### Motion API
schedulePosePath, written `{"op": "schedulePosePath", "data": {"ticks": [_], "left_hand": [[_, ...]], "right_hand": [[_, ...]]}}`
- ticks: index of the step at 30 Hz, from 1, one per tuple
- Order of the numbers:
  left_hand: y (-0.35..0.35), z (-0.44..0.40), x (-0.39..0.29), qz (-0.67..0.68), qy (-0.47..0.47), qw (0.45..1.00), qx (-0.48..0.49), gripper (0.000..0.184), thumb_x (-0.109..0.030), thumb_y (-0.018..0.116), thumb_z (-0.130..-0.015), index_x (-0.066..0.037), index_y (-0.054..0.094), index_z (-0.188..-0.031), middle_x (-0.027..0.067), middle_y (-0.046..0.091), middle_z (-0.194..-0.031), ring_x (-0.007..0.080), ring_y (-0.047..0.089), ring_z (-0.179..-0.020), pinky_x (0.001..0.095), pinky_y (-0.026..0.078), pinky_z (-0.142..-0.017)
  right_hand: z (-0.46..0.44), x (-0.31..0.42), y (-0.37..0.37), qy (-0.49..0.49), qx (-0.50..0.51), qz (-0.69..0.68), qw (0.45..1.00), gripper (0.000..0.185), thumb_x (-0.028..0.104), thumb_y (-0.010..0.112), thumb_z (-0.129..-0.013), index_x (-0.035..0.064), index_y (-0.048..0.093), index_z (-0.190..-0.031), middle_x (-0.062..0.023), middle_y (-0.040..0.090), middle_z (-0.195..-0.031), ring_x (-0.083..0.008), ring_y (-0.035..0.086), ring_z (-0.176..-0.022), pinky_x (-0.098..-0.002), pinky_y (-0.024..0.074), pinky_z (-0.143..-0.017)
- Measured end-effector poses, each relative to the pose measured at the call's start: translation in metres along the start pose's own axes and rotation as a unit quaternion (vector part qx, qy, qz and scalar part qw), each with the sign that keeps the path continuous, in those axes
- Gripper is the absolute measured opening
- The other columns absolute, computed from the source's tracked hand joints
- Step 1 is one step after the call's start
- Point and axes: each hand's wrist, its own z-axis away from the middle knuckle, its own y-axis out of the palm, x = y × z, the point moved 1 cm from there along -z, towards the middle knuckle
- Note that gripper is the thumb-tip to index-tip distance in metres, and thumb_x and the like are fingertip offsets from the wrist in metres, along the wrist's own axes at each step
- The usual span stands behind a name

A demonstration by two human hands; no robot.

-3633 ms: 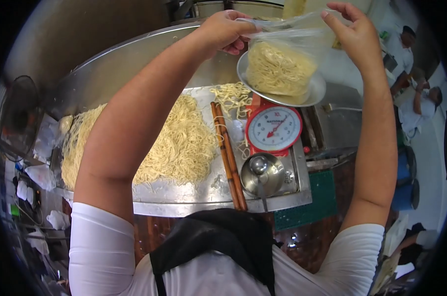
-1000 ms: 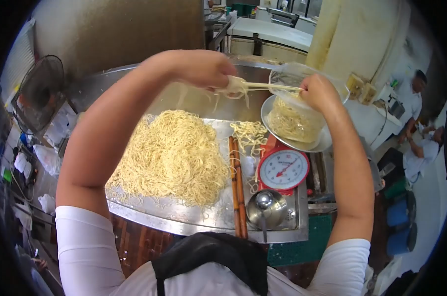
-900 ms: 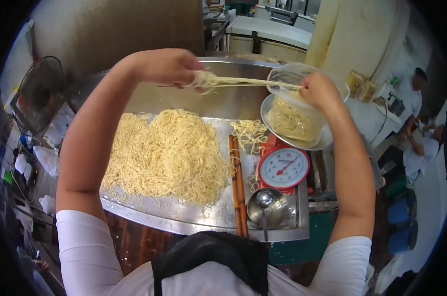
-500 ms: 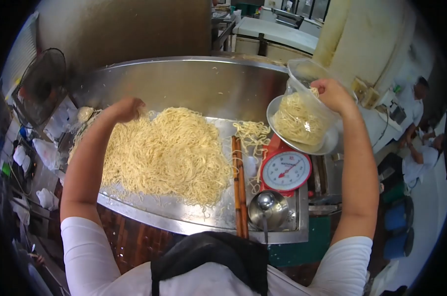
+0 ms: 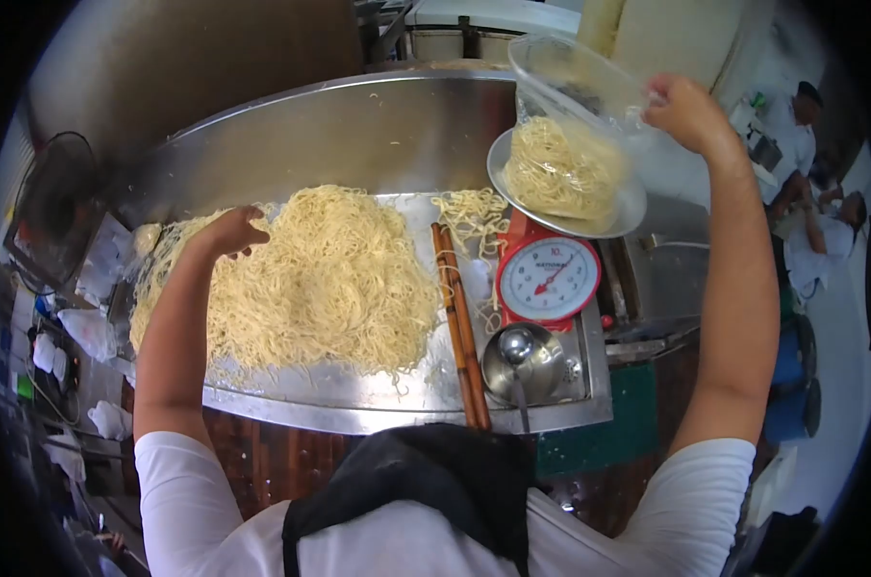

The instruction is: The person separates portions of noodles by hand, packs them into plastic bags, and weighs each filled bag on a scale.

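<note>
A big heap of pale yellow noodles (image 5: 329,279) covers the metal work table. Over the heap's left part is my left hand (image 5: 235,233), empty, its fingers apart and curving down. My right hand (image 5: 690,113) is raised at the upper right, fingers pinched on the edge of a clear plastic bag (image 5: 589,82). Inside the bag lies a portion of noodles (image 5: 560,173). The bag rests in the round metal pan (image 5: 589,227) of a red dial scale (image 5: 551,279). Its red needle points to the lower left.
Two long wooden sticks (image 5: 461,332) lie beside the heap. A metal bowl (image 5: 541,380) with a ladle (image 5: 516,348) stands in front of the scale. A small noodle clump (image 5: 474,213) lies behind the sticks. Two people (image 5: 820,236) are at the far right.
My right hand has moved up and right from the bag's noodles to its edge. My left hand has lowered slightly and its fingers have spread. The camera view has shifted.
</note>
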Motion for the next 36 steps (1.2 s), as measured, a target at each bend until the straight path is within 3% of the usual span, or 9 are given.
{"op": "schedulePosePath", "data": {"ticks": [1,4,11,12,19,21,25,31,36], "left_hand": [[0.005,0.005,-0.008,0.01,0.022,1.0,0.004,0.064,-0.024,0.066,-0.083,-0.003,0.04,-0.138,0.0148,0.067,-0.102,0.0169,0.065,-0.072,0.0318,0.052,-0.057],[0.031,0.036,-0.036,0.064,0.085,0.994,0.02,0.06,-0.024,0.064,-0.086,-0.008,0.041,-0.139,0.0135,0.067,-0.104,0.016,0.064,-0.076,0.0301,0.052,-0.063],[0.131,0.092,-0.035,0.127,0.194,0.962,0.141,0.052,-0.018,0.062,-0.088,-0.005,0.044,-0.135,0.0088,0.067,-0.099,0.0146,0.062,-0.083,0.0295,0.05,-0.075],[0.148,0.095,-0.026,0.172,0.177,0.959,0.138,0.052,-0.026,0.066,-0.085,-0.006,0.05,-0.13,0.0123,0.067,-0.098,0.0206,0.062,-0.084,0.0318,0.049,-0.077],[0.185,0.127,0.002,0.212,0.157,0.958,0.11,0.048,-0.023,0.066,-0.085,-0.005,0.053,-0.128,0.009,0.067,-0.094,0.0176,0.062,-0.081,0.0306,0.049,-0.074],[0.189,0.131,0.017,0.222,0.154,0.959,0.089,0.046,-0.019,0.064,-0.086,-0.004,0.051,-0.128,0.0068,0.066,-0.094,0.0136,0.061,-0.081,0.0278,0.049,-0.074],[0.191,0.139,0.035,0.219,0.175,0.958,0.054,0.051,-0.028,0.065,-0.085,-0.005,0.051,-0.129,0.0114,0.067,-0.099,0.0238,0.064,-0.087,0.0341,0.05,-0.077],[0.176,0.147,0.053,0.222,0.214,0.95,0.049,0.065,-0.045,0.063,-0.084,-0.003,0.048,-0.132,0.0129,0.066,-0.105,0.0237,0.065,-0.085,0.0353,0.05,-0.078],[0.118,0.149,0.029,0.305,0.289,0.906,-0.052,0.092,-0.058,0.064,-0.079,0.003,0.033,-0.14,0.0253,0.051,-0.126,0.0334,0.056,-0.108,0.039,0.045,-0.092]], "right_hand": [[0.001,-0.011,0.0,0.051,0.138,-0.05,0.988,0.033,0.024,0.065,-0.079,0.0023,0.064,-0.103,-0.0088,0.067,-0.086,-0.0177,0.06,-0.068,-0.0328,0.0475,-0.06],[0.021,-0.023,0.01,0.168,0.035,-0.217,0.961,0.039,0.032,0.064,-0.081,0.0059,0.061,-0.109,-0.0024,0.062,-0.084,-0.0118,0.054,-0.063,-0.0279,0.0424,-0.053],[0.055,-0.015,0.032,0.235,0.118,-0.295,0.918,0.042,0.038,0.065,-0.081,0.01,0.061,-0.112,0.0012,0.055,-0.075,-0.0089,0.053,-0.057,-0.0224,0.0402,-0.05],[0.056,-0.018,0.036,0.24,0.112,-0.304,0.915,0.042,0.038,0.065,-0.081,0.0103,0.061,-0.113,0.0017,0.054,-0.075,-0.0085,0.053,-0.058,-0.0221,0.0405,-0.05],[0.036,-0.031,0.049,0.295,0.024,-0.424,0.856,0.031,0.032,0.06,-0.087,0.0162,0.061,-0.113,0.006,0.046,-0.069,-0.0055,0.047,-0.054,-0.0215,0.0398,-0.048],[0.023,-0.022,0.045,0.265,-0.072,-0.484,0.831,0.025,0.029,0.058,-0.089,0.0173,0.061,-0.111,0.0071,0.047,-0.069,-0.0042,0.044,-0.052,-0.0204,0.0381,-0.047],[-0.017,0.006,0.038,0.268,-0.14,-0.523,0.797,0.029,0.023,0.054,-0.092,0.0178,0.055,-0.121,0.0066,0.047,-0.069,-0.0029,0.041,-0.049,-0.0201,0.036,-0.042],[-0.057,0.085,0.014,0.09,-0.09,-0.57,0.812,0.02,0.016,0.049,-0.095,0.0154,0.054,-0.114,0.007,0.046,-0.069,-0.0002,0.037,-0.048,-0.0154,0.031,-0.041],[-0.041,0.163,-0.019,-0.009,-0.015,-0.647,0.762,0.022,0.021,0.051,-0.097,0.0094,0.053,-0.115,0.0064,0.046,-0.075,0.0007,0.039,-0.053,-0.0147,0.0313,-0.042]]}}
